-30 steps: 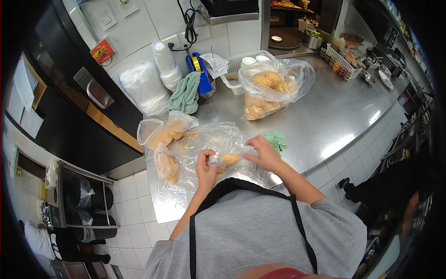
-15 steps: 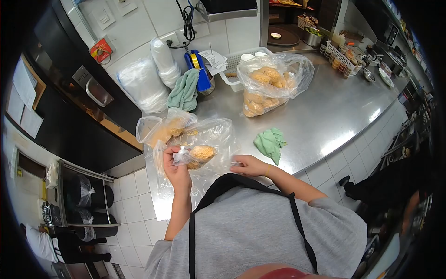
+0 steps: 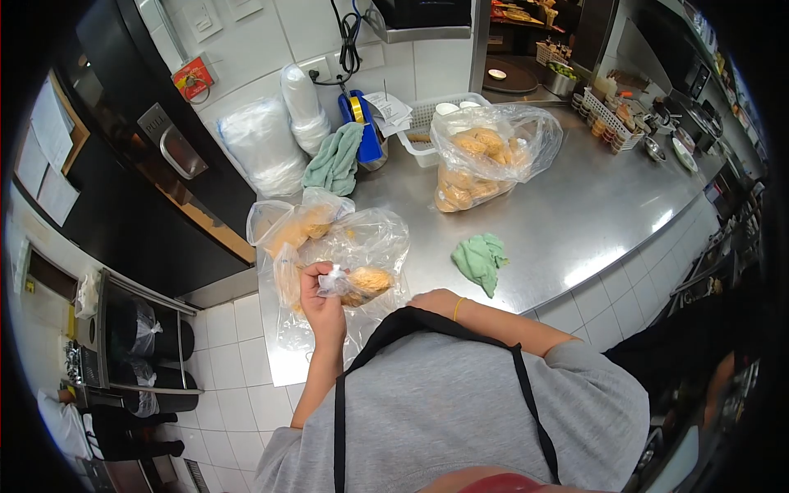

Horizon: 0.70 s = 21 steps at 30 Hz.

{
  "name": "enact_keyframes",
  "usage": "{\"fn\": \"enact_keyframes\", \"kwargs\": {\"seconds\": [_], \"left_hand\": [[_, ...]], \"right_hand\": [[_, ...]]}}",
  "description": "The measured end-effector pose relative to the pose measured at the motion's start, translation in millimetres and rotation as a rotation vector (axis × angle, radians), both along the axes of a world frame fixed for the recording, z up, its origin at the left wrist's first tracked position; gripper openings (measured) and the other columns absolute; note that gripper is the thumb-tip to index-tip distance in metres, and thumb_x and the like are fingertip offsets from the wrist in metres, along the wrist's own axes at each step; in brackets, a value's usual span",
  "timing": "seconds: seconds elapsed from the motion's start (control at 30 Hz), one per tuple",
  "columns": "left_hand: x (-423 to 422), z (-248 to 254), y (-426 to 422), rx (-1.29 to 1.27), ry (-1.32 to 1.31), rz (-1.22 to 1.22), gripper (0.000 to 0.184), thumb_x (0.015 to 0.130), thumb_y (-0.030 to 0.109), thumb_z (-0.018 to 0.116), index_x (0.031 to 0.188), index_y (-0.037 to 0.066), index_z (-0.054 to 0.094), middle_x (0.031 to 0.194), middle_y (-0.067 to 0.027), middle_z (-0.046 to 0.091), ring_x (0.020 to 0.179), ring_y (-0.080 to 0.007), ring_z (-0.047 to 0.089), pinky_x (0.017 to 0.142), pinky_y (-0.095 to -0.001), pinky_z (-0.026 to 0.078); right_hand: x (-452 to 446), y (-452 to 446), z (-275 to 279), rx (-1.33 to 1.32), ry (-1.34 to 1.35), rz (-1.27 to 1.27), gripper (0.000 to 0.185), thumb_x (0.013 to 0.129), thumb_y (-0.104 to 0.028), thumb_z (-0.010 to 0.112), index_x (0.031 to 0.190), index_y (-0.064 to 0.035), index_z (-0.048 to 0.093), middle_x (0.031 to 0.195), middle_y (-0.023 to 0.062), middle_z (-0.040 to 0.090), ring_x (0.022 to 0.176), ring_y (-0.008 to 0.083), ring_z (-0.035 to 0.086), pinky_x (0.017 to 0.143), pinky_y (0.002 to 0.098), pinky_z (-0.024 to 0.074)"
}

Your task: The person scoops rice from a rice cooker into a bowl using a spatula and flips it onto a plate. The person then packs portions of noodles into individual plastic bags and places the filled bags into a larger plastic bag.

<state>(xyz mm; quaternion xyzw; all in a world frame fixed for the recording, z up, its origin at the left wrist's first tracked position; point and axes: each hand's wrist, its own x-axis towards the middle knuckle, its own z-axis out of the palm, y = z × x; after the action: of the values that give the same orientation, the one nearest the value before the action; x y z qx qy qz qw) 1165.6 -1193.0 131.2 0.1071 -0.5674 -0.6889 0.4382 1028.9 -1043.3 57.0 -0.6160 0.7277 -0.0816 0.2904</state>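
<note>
Fingers of my left hand [image 3: 323, 308] pinch the gathered neck of one food-filled plastic bag [image 3: 369, 281] over the worktop [image 3: 567, 222], my right hand's [image 3: 438, 303] grip I cannot tell, the large clear bag [image 3: 539, 146] holds many portions, and more food [image 3: 306, 228] sits leftward.

A steel counter [image 3: 559, 222] carries plastic bags [image 3: 538, 140] of food, cloths [image 3: 481, 261] and a white basket [image 3: 422, 146].

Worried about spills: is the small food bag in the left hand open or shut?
The small bag looks shut: its neck is bunched up in the left hand. Whether it is knotted, I cannot tell.
</note>
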Motion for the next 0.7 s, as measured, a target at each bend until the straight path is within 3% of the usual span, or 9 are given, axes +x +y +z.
{"fn": "enact_keyframes", "kwargs": {"seconds": [0.07,0.17,0.37,0.47,0.53,0.57,0.63,0.67,0.7], "left_hand": [[0.5,1.1,1.5,-0.007,-0.002,0.004,0.022,0.075,-0.01,0.047,0.093,0.003,0.046,0.093,-0.0045,0.047,0.087,-0.0121,0.05,0.087,-0.0321,0.045],[0.3,2.7,5.6,-0.022,-0.001,0.008,0.021,0.076,-0.009,0.048,0.093,0.003,0.046,0.093,-0.0043,0.046,0.086,-0.0115,0.049,0.087,-0.0318,0.045],[1.5,1.2,13.8,-0.033,-0.011,-0.036,0.02,0.076,-0.007,0.049,0.093,0.004,0.046,0.091,-0.0039,0.046,0.085,-0.0107,0.049,0.086,-0.0301,0.044],[1.3,-0.9,14.4,-0.013,-0.027,-0.033,0.02,0.077,-0.007,0.05,0.093,0.004,0.046,0.092,-0.0034,0.046,0.085,-0.0106,0.049,0.086,-0.0284,0.043],[1.9,0.6,14.8,0.007,-0.025,-0.032,0.02,0.077,-0.006,0.051,0.093,0.004,0.046,0.092,-0.0031,0.047,0.085,-0.0101,0.049,0.084,-0.0263,0.043],[2.7,0.6,13.8,0.005,-0.027,-0.029,0.02,0.077,-0.006,0.051,0.093,0.004,0.046,0.092,-0.0031,0.047,0.085,-0.0101,0.049,0.084,-0.0263,0.043],[1.0,-2.0,11.0,-0.028,-0.049,-0.026,0.02,0.078,-0.006,0.051,0.094,0.004,0.046,0.093,-0.0028,0.047,0.084,-0.0095,0.049,0.08,-0.024,0.042],[-0.2,-4.6,10.2,-0.027,-0.051,-0.024,0.02,0.078,-0.006,0.051,0.094,0.004,0.046,0.093,-0.0028,0.047,0.084,-0.0095,0.049,0.08,-0.024,0.042],[-2.6,-8.5,9.3,-0.027,-0.053,-0.033,0.02,0.078,-0.006,0.051,0.094,0.004,0.046,0.092,-0.0024,0.048,0.083,-0.0091,0.049,0.078,-0.0227,0.041]], "right_hand": [[2.0,4.7,-19.2,0.099,0.018,0.04,0.029,0.079,-0.025,0.047,0.099,-0.0067,0.059,0.094,0.0172,0.06,0.088,0.0336,0.058,0.075,0.0401,0.046],[2.9,3.3,-34.8,-0.001,-0.098,0.013,0.028,0.077,-0.027,0.049,0.09,-0.0057,0.062,0.088,0.0183,0.062,0.085,0.0337,0.06,0.073,0.0419,0.0466],[12.1,-10.1,-31.7,-0.1,-0.055,0.025,0.028,0.079,-0.027,0.045,0.087,-0.0037,0.06,0.088,0.0184,0.062,0.086,0.0347,0.059,0.074,0.0418,0.046],[20.9,-26.0,-7.7,0.035,-0.019,0.066,0.029,0.081,-0.027,0.043,0.088,-0.0031,0.059,0.09,0.0194,0.061,0.088,0.0354,0.058,0.074,0.0415,0.0456],[23.7,-38.9,-13.9,0.02,-0.22,-0.035,0.021,0.082,-0.024,0.048,0.087,-0.0062,0.059,0.083,0.0123,0.062,0.077,0.0229,0.061,0.07,0.0344,0.0466],[24.2,-40.8,-16.4,0.018,-0.223,-0.032,0.021,0.082,-0.024,0.048,0.087,-0.0062,0.059,0.083,0.0123,0.062,0.077,0.0229,0.061,0.07,0.0344,0.0466],[24.6,-43.3,-9.6,-0.149,-0.712,-0.268,0.02,0.083,-0.023,0.054,0.086,-0.0038,0.06,0.081,0.0065,0.062,0.071,0.0139,0.057,0.066,0.0273,0.0457],[22.5,-42.0,-6.1,-0.147,-0.715,-0.267,0.02,0.083,-0.023,0.054,0.086,-0.0038,0.06,0.081,0.0065,0.062,0.071,0.0139,0.057,0.066,0.0273,0.0457],[16.6,-38.7,5.4,-0.164,-0.887,-0.368,0.02,0.084,-0.022,0.055,0.088,-0.0036,0.06,0.082,0.0046,0.062,0.071,0.0125,0.056,0.065,0.0249,0.045]]}}
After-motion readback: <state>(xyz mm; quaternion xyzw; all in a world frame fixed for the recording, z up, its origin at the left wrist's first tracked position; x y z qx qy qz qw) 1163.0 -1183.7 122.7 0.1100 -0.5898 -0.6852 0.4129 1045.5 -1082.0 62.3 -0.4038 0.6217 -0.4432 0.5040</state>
